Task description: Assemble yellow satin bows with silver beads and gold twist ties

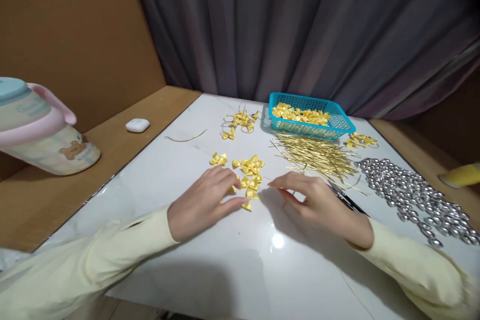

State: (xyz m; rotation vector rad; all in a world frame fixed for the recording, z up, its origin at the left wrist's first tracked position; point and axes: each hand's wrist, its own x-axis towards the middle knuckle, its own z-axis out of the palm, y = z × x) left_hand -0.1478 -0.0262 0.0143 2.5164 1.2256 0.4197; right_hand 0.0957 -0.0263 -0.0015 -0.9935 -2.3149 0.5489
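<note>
My left hand [208,200] is over the left side of a small pile of yellow ribbon bows [250,166], thumb and fingers apart. Its thumb tip lies by the nearest bow, and its fingers partly cover others. To the right of the pile, my right hand [313,200] has thumb and forefinger close together on a thin gold cord [285,205]; only short bits of the cord show, the rest being hidden by the fingers. Dark-handled scissors or pliers [348,200] lie partly under the right wrist.
A blue basket [311,131] of yellow bows stands at the back, with gold cords [318,155] before it. Silver beads [412,195] spread at right. Bows with cord loops [242,120] lie behind. A tumbler [41,130] and white case [137,125] are left.
</note>
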